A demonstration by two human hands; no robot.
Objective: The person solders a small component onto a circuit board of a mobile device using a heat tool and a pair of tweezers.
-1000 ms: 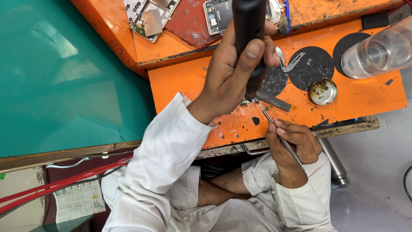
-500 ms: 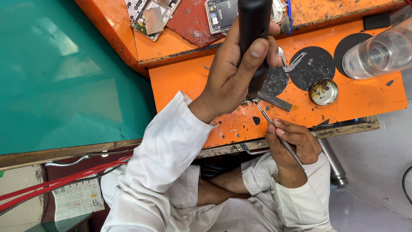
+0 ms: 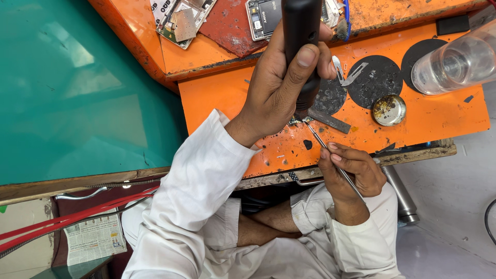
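Note:
My left hand [image 3: 281,88] grips a thick black handheld tool [image 3: 301,41], held upright with its tip pointing down at a tiny metal part [image 3: 298,122] on the orange workbench [image 3: 217,95]. My right hand [image 3: 351,168] holds thin metal tweezers [image 3: 323,142] whose tips meet that same small part. Both arms wear white sleeves.
On the bench lie black round pads [image 3: 377,77], a small round metal tin [image 3: 388,109], loose tweezers [image 3: 349,72], a metal strip [image 3: 330,120] and a clear plastic bottle [image 3: 457,62]. Opened phone parts [image 3: 178,18] and a phone board [image 3: 263,18] rest on the upper shelf. A green surface [image 3: 77,93] spreads left.
The view has shifted slightly; my left hand and the black tool have edged up and right. The tweezers stay at the same spot.

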